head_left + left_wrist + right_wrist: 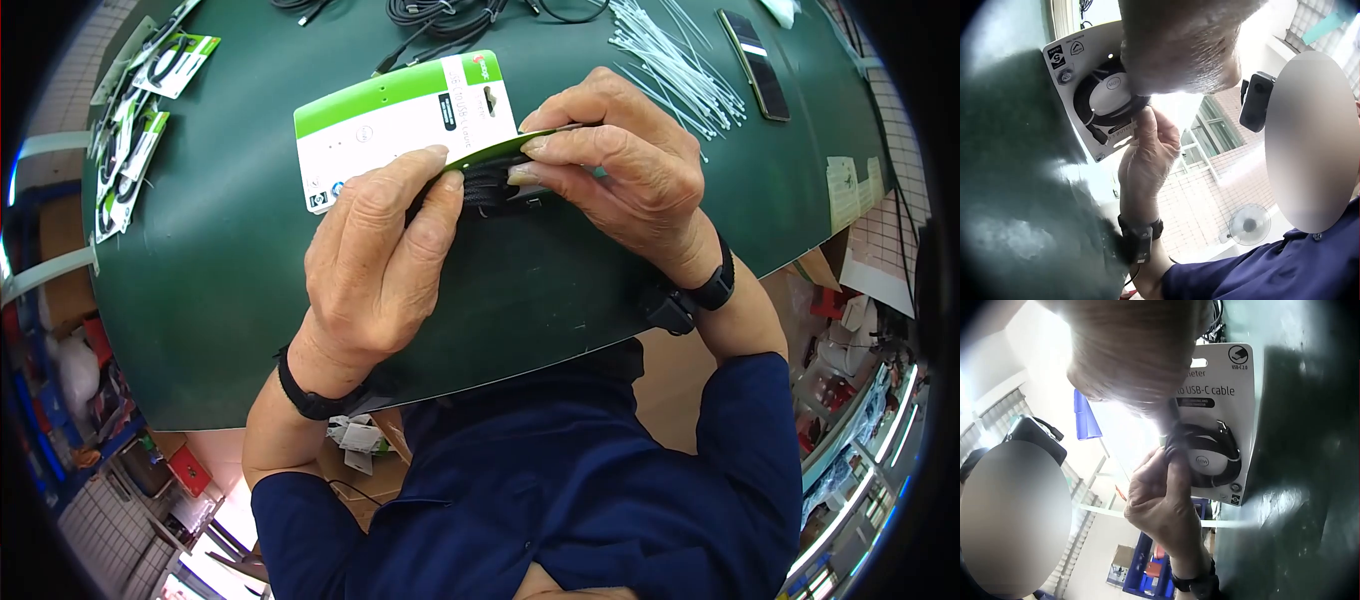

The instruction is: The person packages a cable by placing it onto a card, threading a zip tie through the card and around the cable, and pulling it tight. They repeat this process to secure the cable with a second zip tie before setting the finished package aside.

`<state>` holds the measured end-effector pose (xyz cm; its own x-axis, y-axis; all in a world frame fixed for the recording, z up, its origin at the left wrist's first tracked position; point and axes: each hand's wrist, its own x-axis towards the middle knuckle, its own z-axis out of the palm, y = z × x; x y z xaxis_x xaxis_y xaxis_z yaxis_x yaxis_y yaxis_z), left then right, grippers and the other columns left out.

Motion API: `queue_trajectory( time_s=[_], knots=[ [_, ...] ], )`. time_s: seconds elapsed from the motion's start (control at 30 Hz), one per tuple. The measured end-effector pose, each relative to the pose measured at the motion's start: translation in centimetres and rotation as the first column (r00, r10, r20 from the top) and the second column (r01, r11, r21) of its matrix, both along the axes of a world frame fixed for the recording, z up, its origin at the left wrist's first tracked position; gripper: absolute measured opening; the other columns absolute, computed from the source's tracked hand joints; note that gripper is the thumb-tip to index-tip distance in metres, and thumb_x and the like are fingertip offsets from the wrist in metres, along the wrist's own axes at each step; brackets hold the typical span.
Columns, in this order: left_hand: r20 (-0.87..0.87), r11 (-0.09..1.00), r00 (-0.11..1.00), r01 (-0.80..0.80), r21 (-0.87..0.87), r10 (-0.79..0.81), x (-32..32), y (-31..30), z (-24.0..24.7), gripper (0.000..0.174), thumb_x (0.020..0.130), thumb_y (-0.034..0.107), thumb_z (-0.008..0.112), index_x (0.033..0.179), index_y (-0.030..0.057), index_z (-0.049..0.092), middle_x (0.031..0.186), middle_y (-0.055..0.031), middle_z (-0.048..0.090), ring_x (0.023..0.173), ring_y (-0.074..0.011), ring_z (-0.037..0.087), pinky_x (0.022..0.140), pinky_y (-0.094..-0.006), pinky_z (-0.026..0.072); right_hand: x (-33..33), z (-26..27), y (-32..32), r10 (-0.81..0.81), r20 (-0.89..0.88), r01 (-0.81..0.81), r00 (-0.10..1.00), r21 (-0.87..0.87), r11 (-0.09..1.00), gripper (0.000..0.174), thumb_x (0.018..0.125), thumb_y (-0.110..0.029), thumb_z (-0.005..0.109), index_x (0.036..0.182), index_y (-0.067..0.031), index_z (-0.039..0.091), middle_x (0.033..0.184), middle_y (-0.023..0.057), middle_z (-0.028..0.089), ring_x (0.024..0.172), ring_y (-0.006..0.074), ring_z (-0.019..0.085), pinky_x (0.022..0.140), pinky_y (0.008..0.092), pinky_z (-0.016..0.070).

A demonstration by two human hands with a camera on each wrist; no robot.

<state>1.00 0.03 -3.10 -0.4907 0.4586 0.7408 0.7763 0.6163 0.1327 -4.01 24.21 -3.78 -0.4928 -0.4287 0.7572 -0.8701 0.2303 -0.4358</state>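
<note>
At the near edge of the tabletop point(600, 290) is a person in a dark blue shirt point(560, 470), forearms over the edge and a black strap point(715, 288) on each wrist. Below the edge, by the left elbow, white papers point(360, 437) show. Above the middle of the tabletop both hands meet at an upright card point(1225, 403). The left hand point(375, 260) pinches one side of it between thumb and forefinger; the right hand point(640, 170) pinches the other side. A black cable coil point(487, 187) sits on the card's face, turned toward the person; whether the fingertips also grip the cable is hard to tell.

Immediately behind, a white and green card point(385, 115) lies flat, its near part hidden by the left hand and the upright card, which stand between it and the person. Along the left edge lie several packaged cables point(120, 200), running up toward the far left corner, near two white rails point(60, 145). By the right edge, a patch of pale tape point(842, 200) is stuck down. Toward the far right corner, a loose fan of white cable ties point(685, 80) lies near a dark phone point(757, 65). At the far edge, bundled black cables point(445, 15) lie just behind the flat card. Beyond the left edge, off the tabletop, stand blue crates point(1138, 569).
</note>
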Motion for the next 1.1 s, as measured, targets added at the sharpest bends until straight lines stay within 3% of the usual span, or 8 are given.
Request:
queue_trajectory(
  time_s=[0.27, 0.4, 0.77, 1.1],
  knots=[
    [-0.006, 1.0, 1.0, -0.026, -0.012, 0.026, -0.3, 0.2, 0.1, 0.025, 0.074, -0.008, 0.078, 0.098, -0.0072, 0.071, 0.106, -0.0184, 0.071, 0.087, -0.0283, 0.071, 0.07, -0.0352, 0.0599, 0.1, -0.1, -0.4, -0.023, -0.014, 0.023, 1.0, 0.004, 1.0, 0.033, 0.073, -0.004, 0.092, 0.103, -0.0051, 0.077, 0.094, 0.0122, 0.073, 0.074, 0.019, 0.063, 0.059, 0.0266, 0.0506],
    [0.111, 0.994, 0.992, -0.054, -0.091, 0.064, 0.1, 0.3, 0.5, 0.025, 0.072, -0.007, 0.078, 0.095, -0.006, 0.068, 0.103, -0.0177, 0.07, 0.083, -0.0272, 0.07, 0.067, -0.0355, 0.0585, 0.5, -0.6, -0.7, -0.04, 0.032, 0.04, 0.999, 0.007, 0.999, 0.033, 0.073, -0.004, 0.093, 0.102, -0.006, 0.078, 0.093, 0.0114, 0.073, 0.073, 0.0187, 0.063, 0.058, 0.0264, 0.0497],
    [0.089, 0.998, 0.994, 0.06, 0.018, -0.061, 0.4, 0.2, 0.7, 0.029, 0.067, -0.006, 0.079, 0.094, -0.0067, 0.066, 0.1, -0.017, 0.067, 0.081, -0.0278, 0.069, 0.065, -0.0355, 0.057, 0.2, 0.3, -0.3, 0.048, 0.08, -0.047, 0.996, -0.02, 0.999, 0.032, 0.07, -0.004, 0.094, 0.097, -0.0068, 0.077, 0.092, 0.0089, 0.072, 0.074, 0.0181, 0.063, 0.059, 0.0273, 0.0493],
    [0.16, 0.993, 0.982, 0.111, -0.034, -0.105, 1.1, 0.0, 2.0, 0.031, 0.068, -0.007, 0.077, 0.096, -0.0074, 0.065, 0.103, -0.0182, 0.066, 0.084, -0.0305, 0.068, 0.068, -0.0377, 0.0571, 0.9, 0.9, 0.2, 0.067, 0.126, -0.065, 0.99, -0.019, 0.998, 0.026, 0.071, -0.005, 0.093, 0.092, -0.0067, 0.077, 0.091, 0.0059, 0.072, 0.077, 0.0188, 0.065, 0.063, 0.0289, 0.0513]
  ],
)
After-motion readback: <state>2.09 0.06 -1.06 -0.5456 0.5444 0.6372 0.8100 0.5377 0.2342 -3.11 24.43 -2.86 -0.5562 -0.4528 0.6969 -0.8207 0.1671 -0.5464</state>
